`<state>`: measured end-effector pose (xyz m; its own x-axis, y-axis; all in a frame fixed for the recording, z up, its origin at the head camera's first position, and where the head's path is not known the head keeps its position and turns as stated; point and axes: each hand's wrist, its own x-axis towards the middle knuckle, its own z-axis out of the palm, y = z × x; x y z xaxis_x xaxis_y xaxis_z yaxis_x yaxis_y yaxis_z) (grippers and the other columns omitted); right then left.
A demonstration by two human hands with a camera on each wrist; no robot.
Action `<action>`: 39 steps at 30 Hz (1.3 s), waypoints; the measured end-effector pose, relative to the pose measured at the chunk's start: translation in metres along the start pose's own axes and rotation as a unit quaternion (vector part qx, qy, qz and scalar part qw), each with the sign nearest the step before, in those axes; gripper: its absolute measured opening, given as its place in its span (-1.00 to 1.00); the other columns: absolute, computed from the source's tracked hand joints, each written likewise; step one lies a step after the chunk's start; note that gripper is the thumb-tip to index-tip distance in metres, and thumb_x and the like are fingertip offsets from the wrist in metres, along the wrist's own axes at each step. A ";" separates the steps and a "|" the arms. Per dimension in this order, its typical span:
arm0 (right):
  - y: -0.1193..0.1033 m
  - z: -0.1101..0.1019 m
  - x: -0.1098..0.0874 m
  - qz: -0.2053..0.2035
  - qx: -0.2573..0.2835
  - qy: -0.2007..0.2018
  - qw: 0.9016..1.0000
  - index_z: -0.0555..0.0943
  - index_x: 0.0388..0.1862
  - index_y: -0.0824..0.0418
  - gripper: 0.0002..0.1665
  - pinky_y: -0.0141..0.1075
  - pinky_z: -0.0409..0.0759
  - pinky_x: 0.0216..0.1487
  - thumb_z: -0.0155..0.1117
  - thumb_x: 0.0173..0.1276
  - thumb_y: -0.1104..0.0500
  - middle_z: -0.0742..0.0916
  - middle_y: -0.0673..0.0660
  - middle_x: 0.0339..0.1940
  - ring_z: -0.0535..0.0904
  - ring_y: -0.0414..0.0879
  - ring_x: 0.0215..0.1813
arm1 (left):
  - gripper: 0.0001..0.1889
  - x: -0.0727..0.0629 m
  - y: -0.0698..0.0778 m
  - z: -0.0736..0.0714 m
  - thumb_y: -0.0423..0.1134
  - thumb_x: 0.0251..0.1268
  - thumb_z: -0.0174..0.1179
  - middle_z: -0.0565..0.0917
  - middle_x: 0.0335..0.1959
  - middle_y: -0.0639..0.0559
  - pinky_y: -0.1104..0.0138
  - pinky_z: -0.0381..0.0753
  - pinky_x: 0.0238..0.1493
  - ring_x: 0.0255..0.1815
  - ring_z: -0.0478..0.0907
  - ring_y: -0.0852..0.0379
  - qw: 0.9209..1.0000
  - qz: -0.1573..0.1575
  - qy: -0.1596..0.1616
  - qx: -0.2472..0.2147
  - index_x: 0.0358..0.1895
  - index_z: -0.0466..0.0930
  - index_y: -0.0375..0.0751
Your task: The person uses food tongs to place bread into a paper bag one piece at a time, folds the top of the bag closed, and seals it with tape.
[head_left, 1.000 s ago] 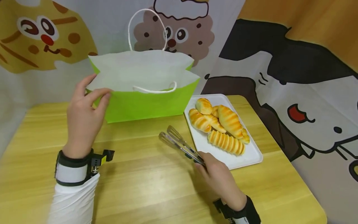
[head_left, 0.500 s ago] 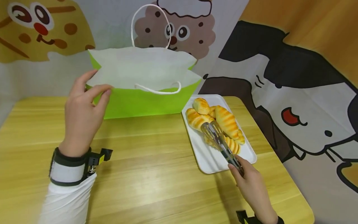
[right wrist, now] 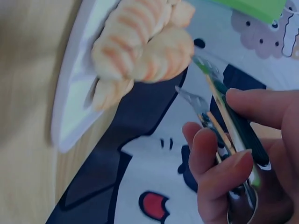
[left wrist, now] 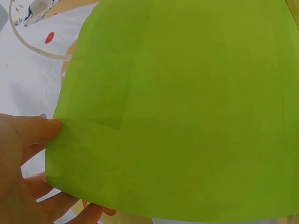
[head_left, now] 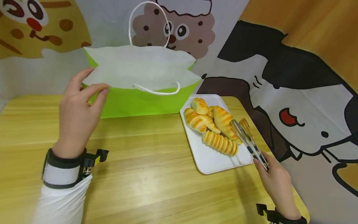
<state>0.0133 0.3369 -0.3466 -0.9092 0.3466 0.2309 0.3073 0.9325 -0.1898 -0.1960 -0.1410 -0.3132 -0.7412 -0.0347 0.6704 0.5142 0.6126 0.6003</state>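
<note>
Shiny metal tongs [head_left: 250,146], matt paper bag [head_left: 145,104], smooth tray [head_left: 208,163] (plastic, by its look), glossy wood-grain table [head_left: 139,155]

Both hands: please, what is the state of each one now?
Left hand: pinching the green bag at its edge.
Right hand: holding the metal tongs, tips apart.

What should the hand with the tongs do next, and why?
Probably ease the tongs left to straddle the large bread nearest them: their tips stand parted near it with nothing between, held in the right hand, while the left hand holds the green bag, its mouth open.
</note>
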 end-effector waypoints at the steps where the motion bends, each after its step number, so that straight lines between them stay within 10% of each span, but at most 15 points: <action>1: 0.004 -0.001 0.000 0.000 -0.004 -0.004 1.000 0.49 0.25 0.50 -0.44 0.08 0.55 -0.36 0.24 0.48 0.10 0.67 0.50 -0.02 0.63 0.29 -0.26 | -0.79 0.000 0.000 0.000 -0.30 0.41 0.24 0.47 0.42 -0.15 0.07 0.37 -0.15 0.10 0.52 -0.31 1.000 0.000 0.000 0.001 -0.08 0.75 -0.38; 11: 0.031 -0.007 0.000 -0.081 -0.048 -0.005 0.996 0.59 0.07 0.41 -0.54 -0.32 0.23 -0.53 0.45 0.25 0.22 0.65 0.21 -0.35 0.34 -0.12 -0.49 | -0.79 0.001 -0.002 0.000 -0.30 0.41 0.24 0.47 0.42 -0.15 0.03 0.37 -0.11 0.13 0.51 -0.31 1.000 0.001 0.002 0.002 -0.09 0.75 -0.39; 25: 0.032 0.002 0.020 -0.047 -0.056 -0.079 0.994 0.55 0.18 0.48 -0.41 0.02 0.53 -0.47 0.38 0.35 0.08 0.69 0.47 -0.12 0.65 0.26 -0.29 | -0.80 0.000 0.001 -0.001 -0.32 0.40 0.24 0.48 0.40 -0.17 -0.02 0.43 -0.04 0.17 0.50 -0.30 1.000 0.007 -0.002 0.001 -0.09 0.75 -0.40; 39: 0.032 0.009 0.004 -0.083 -0.016 0.021 0.996 0.67 0.03 0.39 -0.61 -0.10 0.49 -0.49 0.43 0.25 0.27 0.75 0.37 -0.19 0.66 0.16 -0.38 | -0.83 0.000 0.003 -0.005 -0.36 0.34 0.29 0.50 0.37 -0.22 -0.10 0.44 0.30 0.36 0.43 -0.25 1.000 0.018 -0.001 -0.001 -0.11 0.76 -0.38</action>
<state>0.0171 0.3670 -0.3606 -0.9362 0.1897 0.2957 0.1619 0.9800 -0.1160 -0.1926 -0.1432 -0.3092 -0.7233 -0.0110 0.6905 0.5415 0.6116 0.5769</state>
